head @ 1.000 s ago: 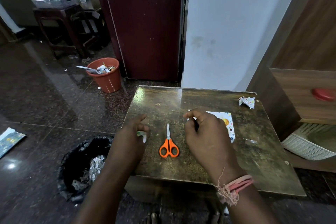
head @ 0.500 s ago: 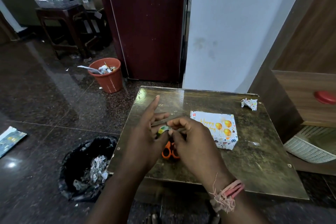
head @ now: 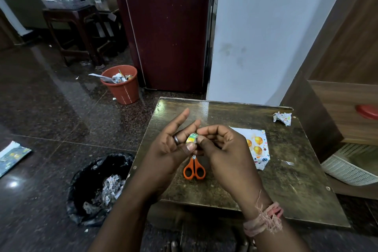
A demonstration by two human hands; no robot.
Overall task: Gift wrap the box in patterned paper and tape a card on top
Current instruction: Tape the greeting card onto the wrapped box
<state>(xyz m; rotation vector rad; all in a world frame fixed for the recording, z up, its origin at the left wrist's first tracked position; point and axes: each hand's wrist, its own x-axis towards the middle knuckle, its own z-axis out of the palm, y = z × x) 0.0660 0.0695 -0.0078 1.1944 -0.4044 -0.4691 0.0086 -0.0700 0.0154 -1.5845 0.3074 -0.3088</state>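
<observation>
At the far left a patterned paper sheet [head: 12, 157] lies on the dark stone floor, and nearer the worktop a black bin bag [head: 98, 188] sits open with crumpled scraps inside. Behind it stands a terracotta waste bucket [head: 121, 85] holding more paper offcuts. Over the brown worktop [head: 296, 186] the left hand [head: 169, 149] is raised, index and middle fingers stretched forward, its thumb and a ringed finger making the grip that pinches a small tape roll [head: 192, 137] with green and yellow on its side; any printing there is too small to read. The right hand [head: 223, 149] meets it from the other side, fingers curled, thumb and fingertip pinching at the roll's edge. Below the two hands orange-handled scissors [head: 194, 170] lie flat on the worktop, blades hidden under the hands. Just right of the right hand rests the wrapped box [head: 258, 149], covered in white paper with gold balloons, its lettering hidden by the hand. Near the far right corner lies a crumpled paper scrap [head: 282, 118], well apart from the box.
</observation>
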